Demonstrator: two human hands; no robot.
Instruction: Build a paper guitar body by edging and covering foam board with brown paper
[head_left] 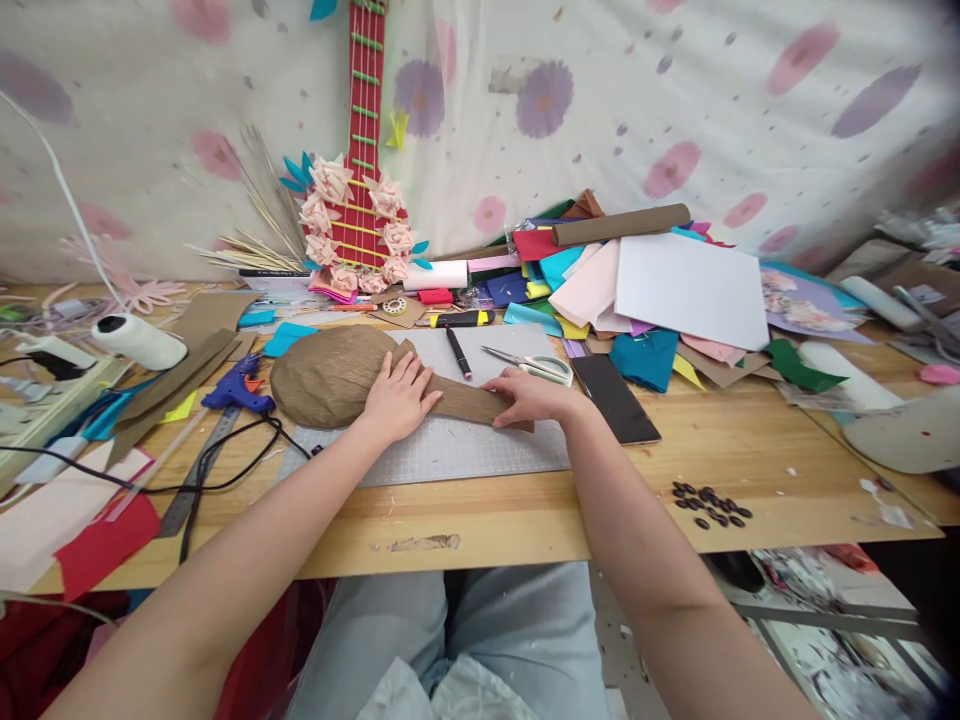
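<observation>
A brown paper-covered guitar-shaped piece [330, 378] lies on a grey cutting mat [450, 450] on the wooden table [480, 520]. My left hand [397, 395] lies flat on it where the round body meets the neck, fingers spread. My right hand [534, 397] presses on the end of the brown neck, fingers stretched forward and flat. Just beyond my hands lie a black marker [458, 353] and scissors [534, 364]. A dark phone [615, 398] sits to the right of my right hand.
A blue glue gun [238, 386] with black cord and a metal ruler [196, 470] lie left. A finished red paper guitar [362, 180] with paper flowers leans on the curtain. Coloured paper sheets [675, 290] pile at back right. Small dark beads [709, 503] lie near the front edge.
</observation>
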